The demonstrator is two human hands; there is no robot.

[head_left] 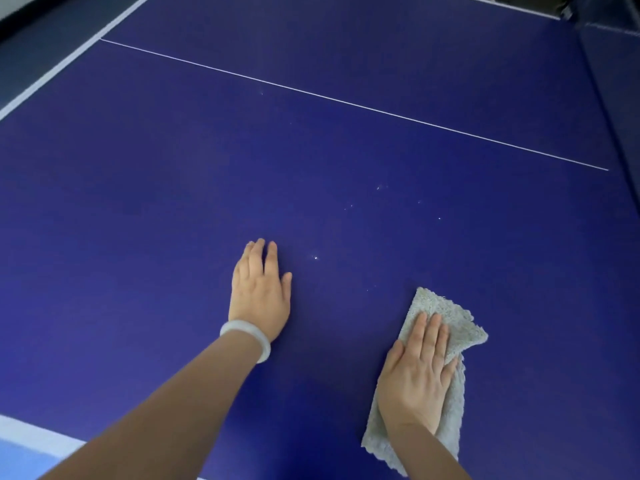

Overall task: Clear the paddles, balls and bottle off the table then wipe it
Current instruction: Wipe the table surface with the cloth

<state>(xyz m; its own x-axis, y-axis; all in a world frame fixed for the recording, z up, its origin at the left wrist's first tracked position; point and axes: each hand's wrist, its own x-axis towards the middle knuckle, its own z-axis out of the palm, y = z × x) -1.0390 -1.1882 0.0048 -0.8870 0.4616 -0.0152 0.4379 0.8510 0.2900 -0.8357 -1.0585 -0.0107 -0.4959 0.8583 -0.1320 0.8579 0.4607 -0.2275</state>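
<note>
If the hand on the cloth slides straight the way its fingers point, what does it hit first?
Nothing solid, as far as I can see. The right hand, pressing the cloth, would slide over bare table, probably reaching tiny white specks first, then the thin white line.

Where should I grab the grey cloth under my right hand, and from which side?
Probably the far end of the grey cloth, bare beyond the right hand pressing it flat on the table. Come from above and pinch the fold at its right edge; the cloth lies limp and flat, so nothing else stands up to catch.
</note>
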